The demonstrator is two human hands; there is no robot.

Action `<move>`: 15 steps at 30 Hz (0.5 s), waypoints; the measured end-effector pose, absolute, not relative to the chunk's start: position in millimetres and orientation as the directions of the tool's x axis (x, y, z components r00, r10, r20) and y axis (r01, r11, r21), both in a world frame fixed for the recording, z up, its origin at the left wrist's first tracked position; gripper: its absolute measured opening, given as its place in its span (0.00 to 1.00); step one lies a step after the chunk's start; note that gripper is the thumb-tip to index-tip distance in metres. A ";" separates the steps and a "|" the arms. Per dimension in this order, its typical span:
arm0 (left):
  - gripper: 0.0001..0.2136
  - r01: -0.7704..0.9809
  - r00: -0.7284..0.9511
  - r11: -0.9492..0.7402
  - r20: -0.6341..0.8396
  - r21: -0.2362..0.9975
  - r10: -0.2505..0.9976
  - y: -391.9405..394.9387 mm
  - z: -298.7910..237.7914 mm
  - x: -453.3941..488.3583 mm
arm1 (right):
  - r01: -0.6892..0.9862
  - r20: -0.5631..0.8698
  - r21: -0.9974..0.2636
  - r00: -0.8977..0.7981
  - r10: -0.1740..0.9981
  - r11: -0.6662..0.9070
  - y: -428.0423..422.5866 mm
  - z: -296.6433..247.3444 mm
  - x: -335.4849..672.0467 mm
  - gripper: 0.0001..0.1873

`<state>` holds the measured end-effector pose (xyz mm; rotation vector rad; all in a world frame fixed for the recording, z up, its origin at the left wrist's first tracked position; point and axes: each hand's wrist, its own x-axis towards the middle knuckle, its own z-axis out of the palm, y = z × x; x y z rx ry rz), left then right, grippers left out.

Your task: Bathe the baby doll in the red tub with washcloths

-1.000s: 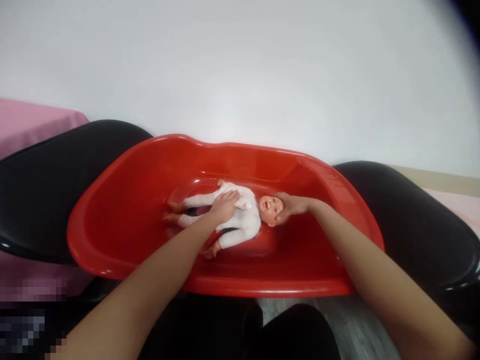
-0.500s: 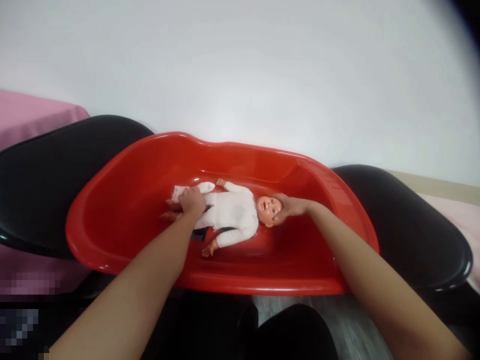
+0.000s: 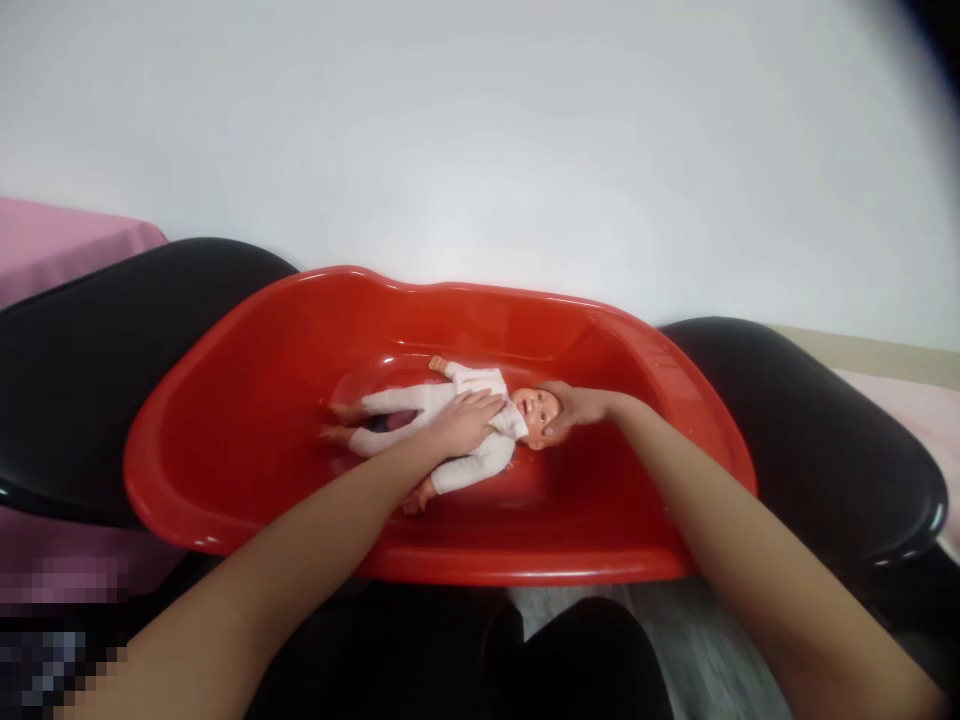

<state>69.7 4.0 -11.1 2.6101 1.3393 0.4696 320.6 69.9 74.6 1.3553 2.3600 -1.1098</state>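
A baby doll [image 3: 420, 405] in a white suit lies on its back in the bottom of a red plastic tub [image 3: 225, 400], head to the right. My left hand [image 3: 466, 420] rests flat on the doll's chest, fingers stretched out. My right hand [image 3: 574, 408] cups the back of the doll's head [image 3: 536, 408], fingers curled round it.
The tub sits across two black chairs, one at the left [image 3: 82, 360] and one at the right [image 3: 817, 440]. A white wall stands close behind. Pink cloth [image 3: 60, 245] shows at the far left. My dark-clothed knees [image 3: 585, 660] are below the tub's front rim.
My left hand slid from the doll's chest down to its legs and has come back up to the chest. My right hand has stayed on the head.
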 end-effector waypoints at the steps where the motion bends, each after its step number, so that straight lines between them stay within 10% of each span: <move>1: 0.23 0.773 0.540 -0.572 0.189 0.275 0.820 4.1 -14.6 69.3 | 0.802 -0.499 -0.513 -0.568 0.655 0.305 70.9 73.5 320.8 0.55; 15: 0.20 0.964 -0.052 0.024 0.099 0.265 0.994 17.9 -29.5 7.4 | 0.846 -0.540 -0.486 -0.488 0.686 0.219 67.0 74.9 321.3 0.59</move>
